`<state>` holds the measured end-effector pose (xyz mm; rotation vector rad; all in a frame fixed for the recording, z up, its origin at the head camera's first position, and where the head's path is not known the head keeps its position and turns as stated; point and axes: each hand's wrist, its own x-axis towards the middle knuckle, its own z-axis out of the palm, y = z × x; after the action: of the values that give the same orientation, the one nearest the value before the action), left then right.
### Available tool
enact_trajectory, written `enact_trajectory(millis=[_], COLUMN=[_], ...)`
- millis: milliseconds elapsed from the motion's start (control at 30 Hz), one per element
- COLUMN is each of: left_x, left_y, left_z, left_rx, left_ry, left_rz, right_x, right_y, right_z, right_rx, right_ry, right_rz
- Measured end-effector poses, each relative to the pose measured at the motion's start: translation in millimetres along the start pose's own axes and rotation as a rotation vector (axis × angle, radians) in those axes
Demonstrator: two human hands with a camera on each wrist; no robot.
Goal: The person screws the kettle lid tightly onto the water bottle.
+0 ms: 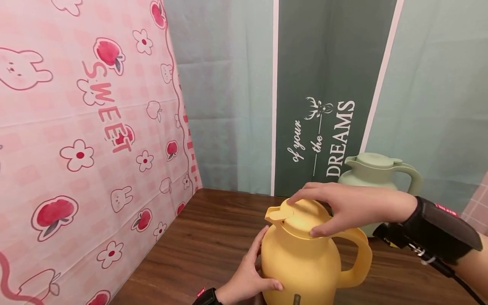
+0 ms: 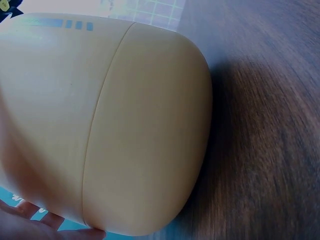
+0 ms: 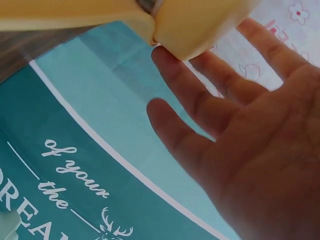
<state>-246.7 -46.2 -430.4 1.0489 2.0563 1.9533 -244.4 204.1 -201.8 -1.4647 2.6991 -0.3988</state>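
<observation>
A yellow thermal jug (image 1: 301,262) stands upright on the wooden table, its handle toward the right. My left hand (image 1: 248,273) holds the side of its body, thumb in front and fingers round the far side. In the left wrist view, fingertips (image 2: 90,233) lie along the body's edge near a seam. From above, my right hand (image 1: 350,207) grips the round yellow lid (image 1: 305,214), thumb on the near side and fingers over the far side. The right wrist view has fingers (image 3: 172,62) at the edge of the lid (image 3: 200,25).
A pale green jug (image 1: 371,171) stands behind my right hand, partly hidden by it. Pink printed cloth (image 1: 95,169) hangs along the left, and a green curtain (image 1: 225,106) with lettering closes off the back. The brown wooden table (image 1: 190,241) runs up to both.
</observation>
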Motion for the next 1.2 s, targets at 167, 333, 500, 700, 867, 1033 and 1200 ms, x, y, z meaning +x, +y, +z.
enact_trajectory(millis=[167, 333, 500, 700, 867, 1033, 1200], left_x=[-0.7, -0.7, -1.0, 0.0, 0.8, 0.1, -0.2], left_y=[0.5, -0.3, 0.2, 1.7, 1.3, 0.4, -0.3], left_z=[-0.3, 0.7, 0.9, 0.9, 1.2, 1.2, 1.0], left_rx=[0.003, 0.012, -0.014, -0.016, -0.010, 0.015, 0.018], left_ry=[0.002, 0.006, -0.003, -0.010, -0.012, -0.001, -0.004], left_rz=[0.000, 0.034, 0.011, -0.013, -0.006, 0.003, 0.001], right_x=[1.9, -1.2, -2.6, -4.7, -6.5, -6.7, -9.6], right_y=[-5.4, -9.2, -6.3, 0.4, 0.7, -7.7, -9.6], right_z=[4.8, 0.5, -4.7, -2.3, 5.1, 11.7, 4.3], right_rx=[-0.041, 0.034, 0.093, 0.123, 0.113, -0.036, -0.050], right_ry=[0.045, -0.030, -0.123, -0.104, -0.034, 0.020, -0.018], right_rz=[0.095, 0.116, 0.086, 0.074, 0.114, 0.177, 0.107])
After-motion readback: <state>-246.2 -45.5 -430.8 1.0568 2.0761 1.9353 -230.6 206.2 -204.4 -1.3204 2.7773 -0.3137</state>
